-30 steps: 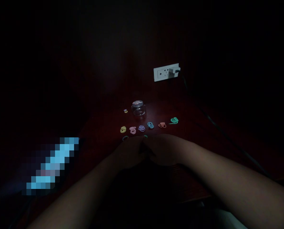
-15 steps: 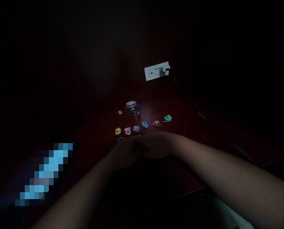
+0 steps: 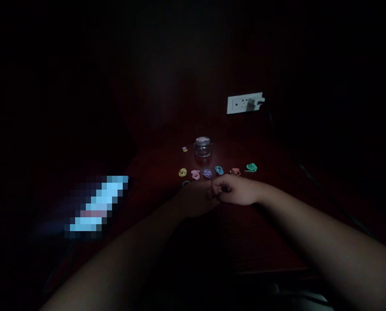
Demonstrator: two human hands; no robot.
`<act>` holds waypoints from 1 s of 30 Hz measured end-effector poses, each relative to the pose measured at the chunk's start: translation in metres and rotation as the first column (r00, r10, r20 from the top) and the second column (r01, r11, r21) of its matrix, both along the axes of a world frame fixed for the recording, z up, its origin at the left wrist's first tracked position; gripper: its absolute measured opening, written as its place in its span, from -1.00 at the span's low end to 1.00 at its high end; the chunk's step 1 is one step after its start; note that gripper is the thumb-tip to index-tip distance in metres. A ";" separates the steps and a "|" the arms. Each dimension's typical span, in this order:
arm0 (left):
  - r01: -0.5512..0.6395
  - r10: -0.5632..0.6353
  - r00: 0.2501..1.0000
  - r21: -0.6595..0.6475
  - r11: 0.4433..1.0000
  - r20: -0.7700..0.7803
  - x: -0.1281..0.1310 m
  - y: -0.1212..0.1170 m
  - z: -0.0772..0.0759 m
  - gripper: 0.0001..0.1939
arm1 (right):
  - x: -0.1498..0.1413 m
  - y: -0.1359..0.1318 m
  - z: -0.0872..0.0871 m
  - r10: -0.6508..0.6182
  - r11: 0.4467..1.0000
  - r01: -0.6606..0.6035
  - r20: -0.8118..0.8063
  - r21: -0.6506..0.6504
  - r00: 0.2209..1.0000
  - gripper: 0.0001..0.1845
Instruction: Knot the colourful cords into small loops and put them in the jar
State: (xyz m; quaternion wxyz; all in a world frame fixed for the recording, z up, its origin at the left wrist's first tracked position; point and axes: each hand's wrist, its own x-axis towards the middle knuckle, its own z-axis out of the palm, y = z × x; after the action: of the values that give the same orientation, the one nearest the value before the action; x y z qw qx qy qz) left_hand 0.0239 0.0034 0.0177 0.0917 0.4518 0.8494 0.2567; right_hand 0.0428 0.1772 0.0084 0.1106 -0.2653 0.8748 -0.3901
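In dim light, my left hand (image 3: pixel 197 199) and my right hand (image 3: pixel 237 189) meet over the dark red table. The right fingers are curled in towards the left hand; whatever they may hold is hidden. The left fingers are lost in shadow. Just beyond lies a row of small piles of hair ties: yellow (image 3: pixel 183 172), pink (image 3: pixel 195 174), purple (image 3: pixel 207 173), blue (image 3: pixel 219 170), orange (image 3: pixel 235 171) and green (image 3: pixel 251 167). A dark teal hair tie (image 3: pixel 186 183) shows partly beside my left hand. Behind the row stands a clear lidded jar (image 3: pixel 202 149).
Two small hair ties (image 3: pixel 185 149) lie left of the jar. A lit, blurred-out screen (image 3: pixel 99 207) is at the left. On the back wall is a white socket (image 3: pixel 245 103) with a plug, and a dark cable runs down the right side.
The view has shifted, so the table things appear further right. My right hand has turned a little, showing its curled fingers against the left hand. The piles and jar stay in place.
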 end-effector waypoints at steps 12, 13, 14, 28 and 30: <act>-0.075 0.076 0.996 0.035 0.997 -0.036 -0.003 0.004 -0.015 -0.85 | -0.002 0.009 -0.001 0.021 0.995 0.007 0.273 -0.100 0.962 -0.91; -0.078 0.079 0.996 0.035 0.996 -0.032 -0.003 0.004 -0.015 -0.85 | -0.002 0.009 -0.001 0.011 0.995 0.016 0.283 -0.094 0.959 -0.91; -0.080 0.080 0.996 0.030 0.996 -0.025 -0.004 0.004 -0.016 -0.86 | -0.002 0.009 0.000 0.000 0.996 0.026 0.289 -0.087 0.957 -0.91; -0.096 0.094 0.992 -0.015 0.995 -0.081 -0.003 0.000 -0.010 -0.83 | -0.004 0.006 -0.001 -0.055 0.991 0.088 0.288 -0.101 0.956 -0.93; -0.109 0.107 0.989 -0.013 0.994 -0.105 -0.003 0.001 -0.010 -0.81 | -0.004 0.006 -0.001 -0.057 0.990 0.092 0.293 -0.106 0.955 -0.92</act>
State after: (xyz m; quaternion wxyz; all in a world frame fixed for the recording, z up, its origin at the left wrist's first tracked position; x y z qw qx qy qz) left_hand 0.0206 0.0040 0.0079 0.0378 0.4172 0.8786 0.2294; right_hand 0.0388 0.1831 0.0075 0.2063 -0.1784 0.8338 -0.4799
